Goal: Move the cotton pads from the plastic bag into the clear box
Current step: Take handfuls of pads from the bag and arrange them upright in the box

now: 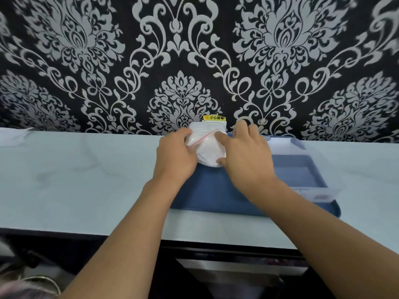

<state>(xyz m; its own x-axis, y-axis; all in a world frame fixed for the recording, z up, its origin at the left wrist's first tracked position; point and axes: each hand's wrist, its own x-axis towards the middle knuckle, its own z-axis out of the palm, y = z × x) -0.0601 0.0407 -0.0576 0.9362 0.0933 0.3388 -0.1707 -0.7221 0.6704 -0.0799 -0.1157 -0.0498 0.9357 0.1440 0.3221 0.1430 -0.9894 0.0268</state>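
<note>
Hands both on one plastic bag (207,141), held up over the far left part of the blue tray (216,197). Left hand (174,156) grips the bag's left edge, fingers curled round it; right hand (244,156) pinches its right side, thumb under. Cotton pads (208,154) sit inside as one white round stack; count cannot be told. Red seal line runs slantwise near the bag's top. One clear box (302,169) lies on the tray, right of the bag, nearer the right hand.
</note>
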